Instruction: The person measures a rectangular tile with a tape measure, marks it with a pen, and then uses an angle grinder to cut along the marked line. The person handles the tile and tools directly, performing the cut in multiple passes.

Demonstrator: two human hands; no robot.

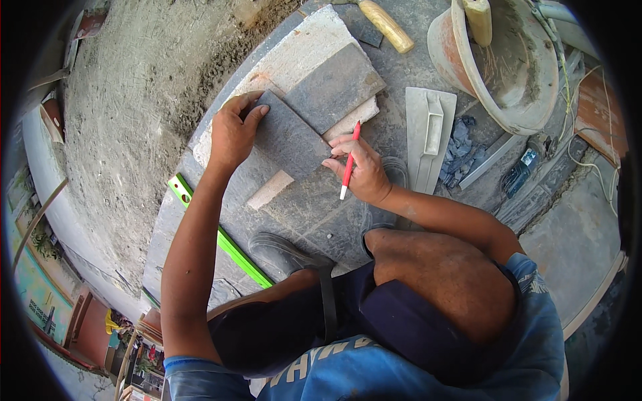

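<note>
My left hand (234, 130) grips the upper left edge of a dark grey tile (289, 137), thumb on its face. A red pen (351, 160) with a white end sits between the fingers of my right hand (364, 170). Thumb and fingertips of that hand also meet the tile's right corner. The tile is partly over a pale, rough slab (304, 50). A second grey tile (338, 87) lies flat on that slab, just beyond the first. Near the tile's lower edge is a small pale strip (271, 190).
A green spirit level (242, 257) lies left of my feet. To the right are a grey plastering float (430, 134), a crumpled blue-grey rag (461, 152) and a mortar-stained bucket (461, 67). A wooden-handled tool (388, 27) lies at the far side. Rough sandy ground (147, 113) extends leftward.
</note>
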